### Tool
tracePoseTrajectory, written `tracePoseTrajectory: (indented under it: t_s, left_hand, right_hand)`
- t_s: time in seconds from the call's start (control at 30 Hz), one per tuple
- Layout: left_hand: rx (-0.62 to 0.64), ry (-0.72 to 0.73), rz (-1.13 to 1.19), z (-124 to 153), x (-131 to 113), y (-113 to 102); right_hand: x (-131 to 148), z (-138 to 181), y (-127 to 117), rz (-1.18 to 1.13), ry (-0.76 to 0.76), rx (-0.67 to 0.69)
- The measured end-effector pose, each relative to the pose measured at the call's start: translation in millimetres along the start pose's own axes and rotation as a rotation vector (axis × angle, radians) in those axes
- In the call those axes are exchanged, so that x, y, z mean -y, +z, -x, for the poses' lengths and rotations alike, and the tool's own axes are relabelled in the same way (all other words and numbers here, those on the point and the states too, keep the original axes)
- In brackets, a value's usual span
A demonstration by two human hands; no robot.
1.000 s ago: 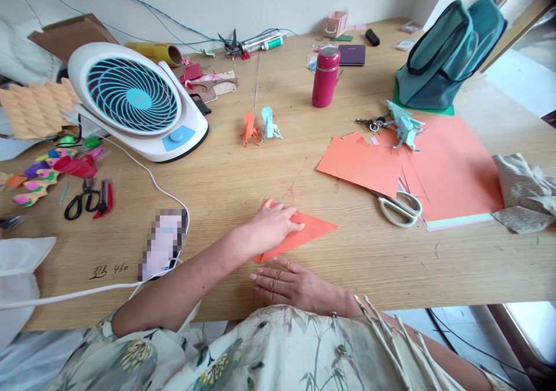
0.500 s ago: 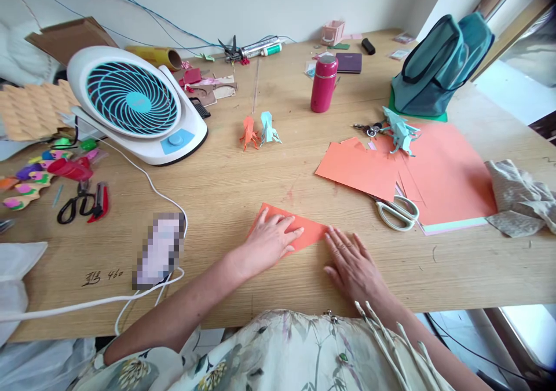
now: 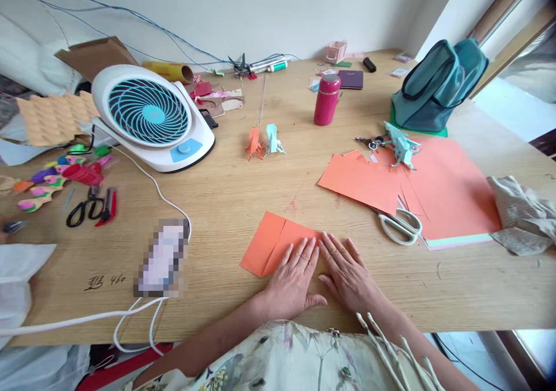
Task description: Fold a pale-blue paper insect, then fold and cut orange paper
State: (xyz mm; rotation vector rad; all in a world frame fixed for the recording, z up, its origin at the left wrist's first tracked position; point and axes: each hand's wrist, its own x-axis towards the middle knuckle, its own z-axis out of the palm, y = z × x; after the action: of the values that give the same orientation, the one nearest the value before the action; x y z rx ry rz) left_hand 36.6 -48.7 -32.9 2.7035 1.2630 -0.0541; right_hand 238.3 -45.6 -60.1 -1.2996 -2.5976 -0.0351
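A piece of orange paper [image 3: 271,239] lies on the wooden table in front of me, with a crease or folded edge running across it. My left hand [image 3: 295,278] rests flat over its right part, fingers stretched out and thumb pointing right. Beside it, my right hand [image 3: 347,269] lies flat with its fingertips at the paper's right edge. Both hands are open, and their fingertips nearly meet. The part of the paper under the left hand is hidden.
White-handled scissors [image 3: 400,227] lie right of my hands, by orange sheets [image 3: 456,188]. A teal paper figure [image 3: 400,146] sits on them. Two paper figures [image 3: 273,139], a pink flask [image 3: 327,100] and a teal bag [image 3: 438,90] stand farther back. A fan [image 3: 152,119] and phone [image 3: 163,258] are left.
My left hand has moved right and nearer to me, beside the right hand, uncovering the paper's left part. That part now looks wider and flatter. The view has shifted slightly.
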Motion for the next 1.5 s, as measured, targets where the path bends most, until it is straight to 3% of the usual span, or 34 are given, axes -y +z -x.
tracePoseTrajectory:
  t_s: [0.17, 0.53, 0.7, 0.9, 1.07, 1.27, 1.5]
  left_hand:
    - [-0.004, 0.022, 0.037, 6, 5, 8]
    - [0.012, 0.055, 0.079, -5, 27, -4]
    - [-0.003, 0.087, 0.100, -1, 35, -5]
    - [-0.064, 0.066, -0.003, 19, 49, 4]
    - [-0.214, -0.004, -0.181, 43, 59, 15]
    - [-0.292, -0.019, -0.282, 76, 66, 31]
    - [-0.386, -0.006, -0.299, 82, 73, 43]
  right_hand:
    - [1, 3, 7, 0.011, 0.025, -0.010]
    - [23, -2, 10, 0.094, 0.238, -0.100]
    - [24, -4, 10, 0.096, 0.261, -0.104]
    - [24, -3, 11, 0.104, 0.268, -0.109]
    - [23, -2, 20, 0.142, 0.287, -0.091]
    - [22, -6, 21, 0.134, 0.323, -0.099]
    - [29, -32, 10, 0.056, 0.050, -0.077]
